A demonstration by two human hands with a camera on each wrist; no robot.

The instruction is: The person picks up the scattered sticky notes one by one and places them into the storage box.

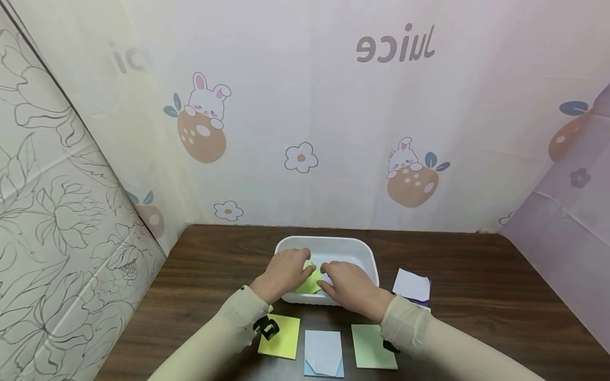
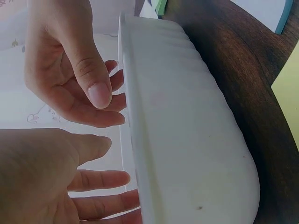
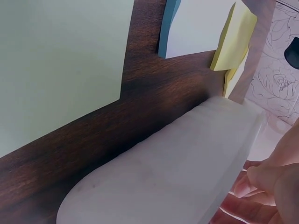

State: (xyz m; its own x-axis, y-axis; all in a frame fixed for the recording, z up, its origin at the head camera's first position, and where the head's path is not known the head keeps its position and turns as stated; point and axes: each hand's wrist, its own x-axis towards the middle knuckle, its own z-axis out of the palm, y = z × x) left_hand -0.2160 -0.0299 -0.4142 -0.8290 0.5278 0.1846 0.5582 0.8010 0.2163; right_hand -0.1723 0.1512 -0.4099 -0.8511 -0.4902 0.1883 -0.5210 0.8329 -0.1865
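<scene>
Both bare hands reach over a white plastic tray (image 1: pixel 333 241) with rounded corners. A yellow-green piece of paper (image 1: pixel 308 283) lies in it, showing between them. My left hand (image 1: pixel 285 272) is over the tray's left side, thumb close to that paper and nothing gripped. In the left wrist view, its fingers (image 2: pixel 100 179) stretch past the tray rim with gaps between them. My right hand (image 1: pixel 350 286) arches over the right side, its fingers loosely bent and holding nothing. The tray's near wall (image 3: pixel 154 172) hides part of the right fingers in the right wrist view.
On the dark wood table (image 1: pixel 209 264), in front of the tray, lie a yellow note pad (image 1: pixel 286 338), a blue pad topped by a white sheet (image 1: pixel 323 349) and a pale green pad (image 1: pixel 371 346). White paper (image 1: pixel 411 286) lies over purple to the right. A printed curtain (image 1: pixel 305 106) hangs behind.
</scene>
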